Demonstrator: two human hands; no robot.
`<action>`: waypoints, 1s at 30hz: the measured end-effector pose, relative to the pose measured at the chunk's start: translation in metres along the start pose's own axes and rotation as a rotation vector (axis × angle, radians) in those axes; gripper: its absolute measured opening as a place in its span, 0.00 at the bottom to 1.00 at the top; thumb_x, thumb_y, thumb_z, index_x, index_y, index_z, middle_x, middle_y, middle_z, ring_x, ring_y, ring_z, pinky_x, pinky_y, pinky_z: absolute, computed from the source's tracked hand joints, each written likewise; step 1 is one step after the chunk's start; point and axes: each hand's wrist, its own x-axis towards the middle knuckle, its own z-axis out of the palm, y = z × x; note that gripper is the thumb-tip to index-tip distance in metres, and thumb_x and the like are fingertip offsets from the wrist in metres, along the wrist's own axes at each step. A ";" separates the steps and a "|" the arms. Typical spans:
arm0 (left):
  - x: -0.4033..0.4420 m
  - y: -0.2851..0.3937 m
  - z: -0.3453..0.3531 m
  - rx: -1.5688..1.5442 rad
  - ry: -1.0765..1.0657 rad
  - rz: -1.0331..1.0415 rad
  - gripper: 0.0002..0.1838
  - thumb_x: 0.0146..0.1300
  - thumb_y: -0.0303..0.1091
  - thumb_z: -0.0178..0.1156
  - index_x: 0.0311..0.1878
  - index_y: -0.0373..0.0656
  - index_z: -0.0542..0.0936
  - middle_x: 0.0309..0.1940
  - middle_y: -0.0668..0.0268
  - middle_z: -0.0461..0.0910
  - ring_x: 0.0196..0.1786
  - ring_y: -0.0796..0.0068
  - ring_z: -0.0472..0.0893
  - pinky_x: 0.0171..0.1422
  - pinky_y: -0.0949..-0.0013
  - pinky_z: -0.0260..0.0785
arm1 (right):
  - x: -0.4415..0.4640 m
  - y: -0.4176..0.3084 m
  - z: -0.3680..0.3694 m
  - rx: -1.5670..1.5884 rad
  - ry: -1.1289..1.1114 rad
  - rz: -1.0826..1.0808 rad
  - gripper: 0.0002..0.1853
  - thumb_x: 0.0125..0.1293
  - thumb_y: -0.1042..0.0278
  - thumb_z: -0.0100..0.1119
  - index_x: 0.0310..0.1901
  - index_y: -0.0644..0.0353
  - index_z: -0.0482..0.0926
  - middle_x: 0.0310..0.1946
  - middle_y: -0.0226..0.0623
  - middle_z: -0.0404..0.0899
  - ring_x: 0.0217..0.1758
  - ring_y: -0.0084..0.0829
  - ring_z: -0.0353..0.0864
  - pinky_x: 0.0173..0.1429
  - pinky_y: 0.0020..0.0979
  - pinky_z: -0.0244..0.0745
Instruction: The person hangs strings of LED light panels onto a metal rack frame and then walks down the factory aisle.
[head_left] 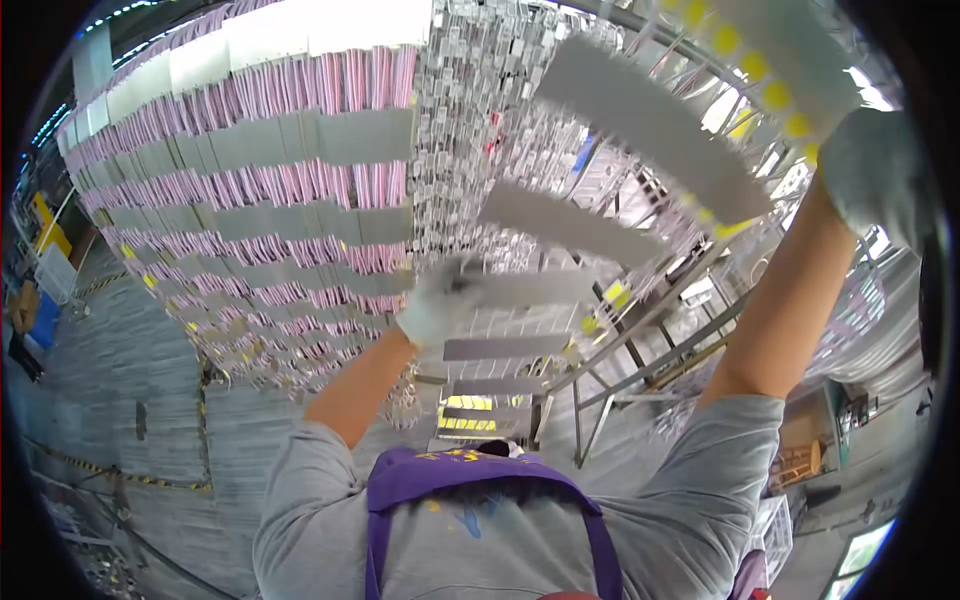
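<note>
My left hand (pixel 440 308), in a pale glove with dark fingertips, reaches up at the middle of the view, beside the left end of a grey flat strip (pixel 540 290). Its fingers are blurred, so a grip on the strip cannot be made out. High on the right is my right hand (pixel 878 170), also gloved, close to a large grey panel (pixel 800 60) with a row of yellow dots. That hand's fingers are smeared and partly hidden. Between the hands, more grey panels (pixel 650 130) hang one above another, some with yellow along an edge.
Tall rows of hanging pink and white pieces (pixel 280 85) with grey bands fill the left. Dense small silvery pieces (pixel 465 130) hang beside them. Metal frame bars (pixel 650 310) run diagonally at right. Yellow-black tape (pixel 130 478) marks the floor at left.
</note>
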 end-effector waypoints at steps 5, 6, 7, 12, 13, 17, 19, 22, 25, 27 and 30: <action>0.076 0.106 -0.032 0.088 0.308 0.462 0.29 0.59 0.33 0.63 0.63 0.34 0.71 0.50 0.59 0.79 0.47 0.72 0.80 0.51 0.69 0.74 | -0.021 0.069 0.060 -0.308 -0.628 0.216 0.19 0.66 0.58 0.61 0.52 0.62 0.80 0.41 0.34 0.83 0.44 0.27 0.79 0.50 0.28 0.73; 0.080 0.122 -0.031 0.018 0.314 0.475 0.29 0.58 0.33 0.64 0.63 0.33 0.71 0.48 0.59 0.79 0.46 0.73 0.80 0.51 0.69 0.73 | -0.022 0.073 0.057 -0.055 -0.898 0.498 0.24 0.65 0.60 0.61 0.61 0.60 0.77 0.44 0.37 0.85 0.44 0.28 0.81 0.52 0.28 0.73; 0.084 0.135 -0.031 -0.055 0.319 0.485 0.30 0.57 0.33 0.64 0.63 0.32 0.70 0.45 0.59 0.79 0.44 0.73 0.79 0.50 0.69 0.73 | -0.037 0.086 0.050 0.170 -0.718 0.475 0.25 0.65 0.59 0.61 0.61 0.62 0.77 0.45 0.39 0.85 0.45 0.29 0.81 0.53 0.28 0.73; 0.119 0.176 -0.032 -0.079 0.330 0.584 0.32 0.56 0.34 0.66 0.62 0.30 0.70 0.42 0.58 0.79 0.44 0.73 0.78 0.51 0.70 0.71 | -0.160 0.079 0.000 0.394 0.098 0.872 0.21 0.66 0.61 0.62 0.55 0.68 0.78 0.51 0.43 0.83 0.55 0.32 0.81 0.61 0.33 0.74; 0.133 0.182 -0.031 -0.206 0.296 0.601 0.32 0.56 0.34 0.66 0.62 0.29 0.70 0.44 0.57 0.79 0.45 0.72 0.78 0.52 0.70 0.72 | -0.181 0.052 -0.017 0.432 0.034 1.004 0.20 0.68 0.63 0.59 0.56 0.67 0.78 0.52 0.45 0.82 0.56 0.34 0.80 0.62 0.33 0.73; 0.184 0.200 -0.031 -0.336 0.316 0.587 0.35 0.56 0.36 0.67 0.64 0.26 0.68 0.49 0.53 0.79 0.48 0.67 0.79 0.54 0.68 0.72 | -0.313 0.023 -0.040 1.447 -0.656 1.164 0.29 0.72 0.51 0.55 0.63 0.68 0.72 0.55 0.48 0.79 0.58 0.38 0.78 0.61 0.35 0.73; 0.193 0.204 -0.026 -0.364 0.284 0.587 0.35 0.56 0.36 0.67 0.64 0.26 0.68 0.49 0.52 0.79 0.48 0.66 0.79 0.54 0.68 0.72 | -0.352 -0.008 -0.057 1.483 -0.848 1.153 0.35 0.65 0.49 0.66 0.64 0.69 0.71 0.52 0.45 0.81 0.53 0.36 0.81 0.58 0.36 0.75; 0.194 0.196 -0.029 -0.251 0.407 0.471 0.34 0.58 0.38 0.66 0.63 0.26 0.70 0.49 0.52 0.79 0.47 0.67 0.80 0.53 0.67 0.72 | -0.349 -0.026 -0.066 0.954 -0.988 1.266 0.17 0.65 0.75 0.64 0.56 0.65 0.78 0.46 0.39 0.83 0.45 0.29 0.83 0.47 0.29 0.79; 0.174 0.163 -0.047 -0.526 0.124 0.450 0.31 0.72 0.46 0.56 0.69 0.33 0.64 0.63 0.53 0.74 0.59 0.62 0.78 0.60 0.62 0.74 | -0.310 -0.023 -0.059 1.159 -0.434 1.352 0.12 0.65 0.79 0.64 0.49 0.63 0.79 0.39 0.34 0.83 0.35 0.26 0.82 0.38 0.26 0.78; 0.145 0.138 -0.042 -0.554 0.013 0.440 0.34 0.73 0.52 0.52 0.69 0.32 0.64 0.59 0.53 0.76 0.57 0.62 0.79 0.60 0.61 0.74 | -0.251 -0.020 -0.050 1.113 -0.284 1.352 0.10 0.66 0.76 0.64 0.48 0.61 0.78 0.37 0.33 0.82 0.35 0.25 0.80 0.37 0.27 0.77; 0.117 0.085 -0.038 -0.705 -0.328 0.244 0.44 0.70 0.66 0.47 0.70 0.32 0.61 0.61 0.50 0.75 0.59 0.58 0.78 0.63 0.58 0.72 | -0.159 0.001 -0.004 1.056 -0.165 1.180 0.11 0.66 0.74 0.63 0.47 0.66 0.77 0.38 0.40 0.84 0.39 0.29 0.84 0.39 0.29 0.80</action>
